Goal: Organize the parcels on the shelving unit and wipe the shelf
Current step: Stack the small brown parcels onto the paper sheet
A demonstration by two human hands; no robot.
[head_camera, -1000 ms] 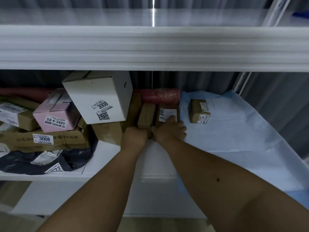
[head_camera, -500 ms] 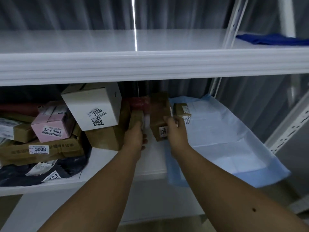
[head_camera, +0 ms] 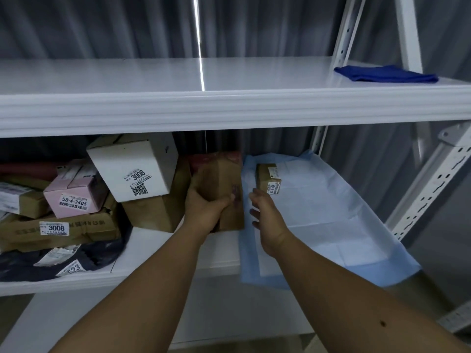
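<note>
My left hand [head_camera: 204, 210] grips a brown cardboard parcel [head_camera: 221, 182] held upright above the middle shelf [head_camera: 153, 253]. Just to its right my right hand [head_camera: 265, 215] hovers with relaxed fingers and holds nothing. A small brown parcel [head_camera: 267, 178] with a white label stands on the light blue sheet [head_camera: 331, 220] spread over the right half of the shelf. On the left a pile holds a white box marked 3008 [head_camera: 135, 166], a pink box [head_camera: 74, 194], a flat brown box [head_camera: 58, 230] and a dark bag [head_camera: 51, 261].
A folded dark blue cloth [head_camera: 384, 73] lies at the right end of the upper shelf [head_camera: 178, 80]. White perforated uprights [head_camera: 430, 182] frame the right side. A red roll [head_camera: 25, 169] lies behind the pile. Grey curtain hangs behind the unit.
My right hand has let go of the brown parcel and moved right. My left hand now holds that parcel. The view has tilted up, showing more of the upper shelf.
</note>
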